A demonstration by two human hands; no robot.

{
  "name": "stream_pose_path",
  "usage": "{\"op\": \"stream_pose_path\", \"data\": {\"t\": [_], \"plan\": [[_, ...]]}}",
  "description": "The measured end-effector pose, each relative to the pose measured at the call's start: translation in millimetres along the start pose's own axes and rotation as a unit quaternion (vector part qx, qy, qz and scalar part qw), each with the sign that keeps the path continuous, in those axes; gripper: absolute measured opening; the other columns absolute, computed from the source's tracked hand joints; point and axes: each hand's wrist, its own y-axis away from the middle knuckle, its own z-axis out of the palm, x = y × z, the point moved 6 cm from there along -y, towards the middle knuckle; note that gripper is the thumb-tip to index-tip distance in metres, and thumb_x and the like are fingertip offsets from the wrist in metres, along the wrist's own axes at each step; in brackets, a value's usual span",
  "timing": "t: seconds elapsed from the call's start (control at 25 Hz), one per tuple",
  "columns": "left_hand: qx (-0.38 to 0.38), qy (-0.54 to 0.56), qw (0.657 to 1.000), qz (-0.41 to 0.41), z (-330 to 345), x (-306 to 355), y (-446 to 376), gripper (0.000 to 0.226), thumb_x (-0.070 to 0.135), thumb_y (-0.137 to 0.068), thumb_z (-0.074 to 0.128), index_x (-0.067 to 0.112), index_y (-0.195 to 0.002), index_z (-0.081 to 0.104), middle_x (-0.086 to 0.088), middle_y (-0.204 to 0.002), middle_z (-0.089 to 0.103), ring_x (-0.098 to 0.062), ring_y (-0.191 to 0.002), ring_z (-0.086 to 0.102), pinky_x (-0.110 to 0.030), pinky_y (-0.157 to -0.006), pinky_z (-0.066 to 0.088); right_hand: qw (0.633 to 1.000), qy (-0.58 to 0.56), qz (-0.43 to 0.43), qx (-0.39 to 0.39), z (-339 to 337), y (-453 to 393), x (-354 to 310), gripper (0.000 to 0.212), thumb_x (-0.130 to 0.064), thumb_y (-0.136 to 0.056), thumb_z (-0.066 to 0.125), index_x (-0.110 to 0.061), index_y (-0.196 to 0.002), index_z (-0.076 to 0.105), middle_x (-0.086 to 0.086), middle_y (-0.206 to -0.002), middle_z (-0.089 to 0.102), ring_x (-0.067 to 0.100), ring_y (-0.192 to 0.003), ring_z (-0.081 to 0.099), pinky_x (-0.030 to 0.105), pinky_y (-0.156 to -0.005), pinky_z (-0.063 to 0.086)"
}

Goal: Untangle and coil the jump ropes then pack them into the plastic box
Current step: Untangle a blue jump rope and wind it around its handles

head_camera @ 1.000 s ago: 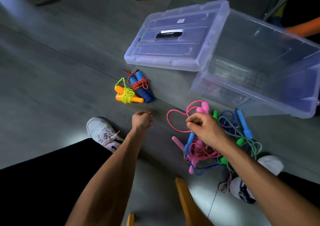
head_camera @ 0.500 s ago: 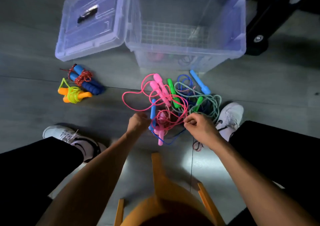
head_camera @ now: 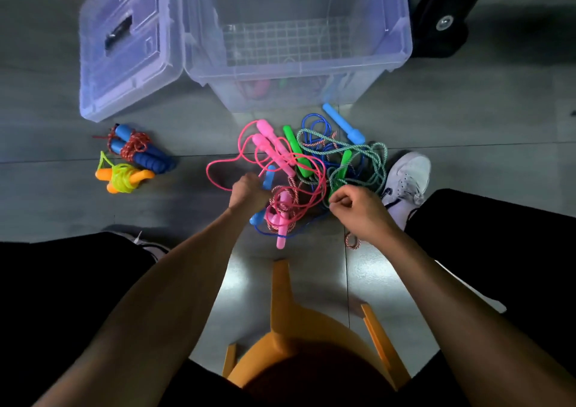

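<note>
- While the person sits on an orange stool with a leg to either side, both arms reach down between the knees to the floor, so the pile lies within easy reach.
- Left hand is curled at the near-left edge of the tangle; it appears to grip the pink cord or the light blue handle beside it, though exactly which is hidden under the knuckles.
- Right hand is closed with fingertips pinched together at the tangle's near-right edge, apparently nipping a strand of the green twisted rope; my guess is that it holds one strand steady while the other hand pulls a loop clear.
- Between the hands lies the tangled heap of jump ropes: pink, blue, green and red-white cords with their handles crossed over one another, none of it coiled yet.
- A white shoe sits just beside the heap on the right.
- Off to the left, well apart, two finished bundles wait: an orange-handled rope wound in yellow cord, touching a blue-handled rope wound in red-white cord.
- Farthest off, the plastic box stands open just behind the heap, holding no ropes so far as I can tell, its lid lying beside it on the left, presumably set off to keep the mouth free for packing.
</note>
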Motion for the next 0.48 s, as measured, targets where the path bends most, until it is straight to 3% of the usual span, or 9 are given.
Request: {"op": "stream_pose_path", "data": {"t": [0.12,0.24,0.32,0.4,0.48], "plan": [[0.022,0.029,0.993,0.112,-34.0,20.9,33.5,0.02,0.018,-0.069,0.065,0.006,-0.085,0.067,-0.012,-0.083,0.066,-0.023,-0.076,0.059,-0.027,-0.064,0.044,1.0,0.002,-0.03,-0.003,2.8,-5.6,-20.3,0.007,-0.016,-0.086,0.063,-0.016,-0.09,0.068,-0.006,-0.081,0.066,0.012,-0.077,0.061,0.022,-0.064,0.039],[0.014,0.165,0.975,0.151,-79.1,34.9,81.3,0.031,0.022,-0.063,0.067,0.007,-0.09,0.063,-0.009,-0.082,0.069,-0.023,-0.075,0.063,-0.041,-0.076,0.056,0.997,-0.003,-0.082,0.005,0.1,0.1,-46.7,0.013,-0.01,-0.087,0.061,-0.015,-0.095,0.07,-0.004,-0.089,0.067,0.012,-0.084,0.062,0.021,-0.072,0.041],[0.002,0.265,0.95,0.164,-107.1,45.3,120.3,0.02,0.007,-0.072,0.072,0.014,-0.087,0.06,-0.007,-0.08,0.069,-0.026,-0.077,0.065,-0.049,-0.079,0.056,0.991,-0.039,-0.128,-0.029,2.5,9.1,-65.6,0.022,-0.003,-0.088,0.058,-0.017,-0.099,0.07,-0.004,-0.098,0.067,0.009,-0.09,0.061,0.022,-0.08,0.043],[0.022,0.338,0.922,0.184,-134.3,51.5,153.6,0.025,-0.007,-0.074,0.071,0.012,-0.079,0.056,-0.005,-0.071,0.067,-0.023,-0.071,0.066,-0.044,-0.074,0.057,0.981,-0.087,-0.147,-0.09,5.9,22.5,-82.7,0.024,-0.002,-0.089,0.058,-0.019,-0.101,0.07,-0.003,-0.107,0.067,0.007,-0.097,0.059,0.025,-0.089,0.044],[0.036,0.421,0.884,0.2,-157.4,51.1,186.7,0.028,-0.016,-0.076,0.067,0.008,-0.08,0.053,-0.012,-0.073,0.067,-0.021,-0.071,0.069,-0.037,-0.069,0.059,0.975,-0.098,-0.151,-0.133,2.4,41.0,-100.3,0.013,-0.013,-0.092,0.06,-0.009,-0.096,0.072,0.004,-0.098,0.068,0.013,-0.092,0.06,0.03,-0.09,0.043]]}}
